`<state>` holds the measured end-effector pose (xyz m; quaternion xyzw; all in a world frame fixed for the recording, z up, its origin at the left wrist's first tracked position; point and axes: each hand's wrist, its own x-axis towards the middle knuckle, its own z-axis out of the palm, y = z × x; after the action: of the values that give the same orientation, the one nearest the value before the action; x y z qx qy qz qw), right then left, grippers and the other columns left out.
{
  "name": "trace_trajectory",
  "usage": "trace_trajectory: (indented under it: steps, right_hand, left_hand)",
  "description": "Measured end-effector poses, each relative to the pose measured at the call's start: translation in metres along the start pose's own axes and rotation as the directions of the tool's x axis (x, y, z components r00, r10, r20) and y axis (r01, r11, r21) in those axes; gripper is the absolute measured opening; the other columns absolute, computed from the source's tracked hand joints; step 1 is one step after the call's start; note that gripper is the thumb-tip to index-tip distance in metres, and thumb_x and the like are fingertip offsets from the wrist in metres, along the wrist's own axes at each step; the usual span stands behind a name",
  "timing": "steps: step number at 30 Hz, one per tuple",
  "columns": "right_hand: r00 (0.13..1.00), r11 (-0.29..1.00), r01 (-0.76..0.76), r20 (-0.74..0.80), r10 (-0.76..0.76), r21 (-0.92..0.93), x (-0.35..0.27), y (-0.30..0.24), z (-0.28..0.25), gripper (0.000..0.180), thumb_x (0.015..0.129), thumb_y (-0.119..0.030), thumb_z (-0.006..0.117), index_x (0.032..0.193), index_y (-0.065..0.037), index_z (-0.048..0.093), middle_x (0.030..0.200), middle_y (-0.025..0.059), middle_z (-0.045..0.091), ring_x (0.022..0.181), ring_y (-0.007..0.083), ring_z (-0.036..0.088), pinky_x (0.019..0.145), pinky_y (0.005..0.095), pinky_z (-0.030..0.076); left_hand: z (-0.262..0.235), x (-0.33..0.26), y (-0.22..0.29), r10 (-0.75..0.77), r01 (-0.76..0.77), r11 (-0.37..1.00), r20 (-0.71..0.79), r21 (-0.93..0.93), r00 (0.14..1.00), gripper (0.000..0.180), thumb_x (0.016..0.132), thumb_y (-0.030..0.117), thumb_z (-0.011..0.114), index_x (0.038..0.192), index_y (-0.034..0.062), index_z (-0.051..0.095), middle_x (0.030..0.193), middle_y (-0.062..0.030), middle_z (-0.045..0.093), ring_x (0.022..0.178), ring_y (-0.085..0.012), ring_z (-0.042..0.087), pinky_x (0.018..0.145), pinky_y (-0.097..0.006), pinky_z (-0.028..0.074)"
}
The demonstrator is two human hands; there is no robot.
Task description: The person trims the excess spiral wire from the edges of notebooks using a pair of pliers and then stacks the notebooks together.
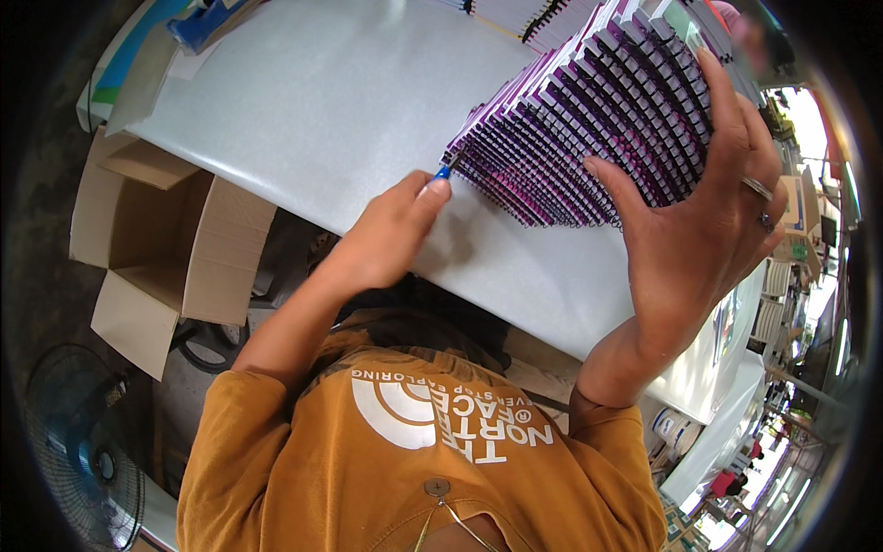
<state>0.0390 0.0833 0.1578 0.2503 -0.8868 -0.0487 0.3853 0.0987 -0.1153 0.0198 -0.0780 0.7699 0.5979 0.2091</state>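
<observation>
A leaning row of spiral-bound notebooks [552,138] with purple covers and black coils stands on the table, coil edges toward me. My left hand [395,230] is closed round a small tool with a blue handle [443,172]. Its thin dark tip meets the coils at the row's left end; the rest of the tool is hidden in my fist. At the right end, my right hand [704,202] holds the row, thumb against the coils and fingers spread along the end notebook. A ring sits on one finger.
The pale table [322,120] runs under the notebooks. More coil-bound books [515,18] lie at its far edge. A blue object [204,26] rests on papers at the far left. Below the left edge are an open cardboard box [221,248] and a fan [87,451].
</observation>
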Motion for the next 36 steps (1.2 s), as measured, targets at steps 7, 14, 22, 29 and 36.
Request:
trace_trajectory:
  steps: [7,14,22,29,36]
  right_hand:
    - [1.0,1.0,0.007,-0.006,-0.007,0.024,0.0,0.0,0.0,0.096,0.048,-0.037,0.086,0.133,-0.031,0.043,0.122,-0.003,0.056,0.111,0.0157,0.054,0.098,0.0347,0.038]
    - [1.0,0.999,0.024,-0.008,-0.023,0.039,0.003,0.0,-0.002,0.096,0.048,-0.035,0.086,0.134,-0.03,0.044,0.12,-0.0028,0.058,0.114,0.0162,0.052,0.099,0.036,0.037]
    - [1.0,0.999,0.011,-0.009,-0.01,0.046,0.0,0.001,0.001,0.096,0.049,-0.036,0.086,0.135,-0.03,0.043,0.122,-0.0022,0.057,0.114,0.0169,0.052,0.1,0.036,0.038]
    - [1.0,0.999,0.017,-0.009,-0.017,0.039,0.001,-0.004,0.001,0.096,0.049,-0.036,0.086,0.135,-0.029,0.042,0.122,-0.0017,0.057,0.113,0.0166,0.053,0.1,0.0361,0.038]
    - [1.0,0.999,0.021,-0.005,-0.021,0.029,0.001,0.0,0.0,0.094,0.05,-0.035,0.086,0.134,-0.029,0.044,0.12,-0.0016,0.059,0.113,0.0163,0.053,0.099,0.0363,0.038]
  left_hand:
    - [0.002,0.001,0.0,-0.039,0.207,0.704,0.255,-0.679,0.966,0.054,0.097,0.051,0.032,0.116,0.0044,0.051,0.081,-0.0059,0.056,0.064,-0.0172,0.053,0.059,-0.031,0.046]
    - [0.001,0.003,-0.004,0.004,-0.004,0.993,0.003,-0.12,1.0,0.052,0.098,0.049,0.03,0.113,0.0045,0.052,0.082,-0.0065,0.058,0.065,-0.0181,0.055,0.059,-0.033,0.046]
    - [-0.005,0.007,-0.011,0.038,0.231,0.677,0.346,-0.699,0.938,0.052,0.098,0.05,0.03,0.114,0.0054,0.051,0.074,-0.0019,0.049,0.061,-0.0138,0.047,0.058,-0.03,0.042]
    - [0.015,0.001,-0.004,0.206,-0.04,0.849,-0.26,0.527,0.943,0.044,0.099,0.042,0.035,0.112,0.0031,0.05,0.084,-0.0076,0.058,0.073,-0.0159,0.058,0.066,-0.03,0.045]
    - [-0.003,-0.001,-0.005,0.065,0.235,0.654,0.363,-0.72,0.93,0.057,0.097,0.051,0.029,0.123,0.0033,0.048,0.092,-0.0104,0.061,0.088,-0.023,0.063,0.079,-0.039,0.05]
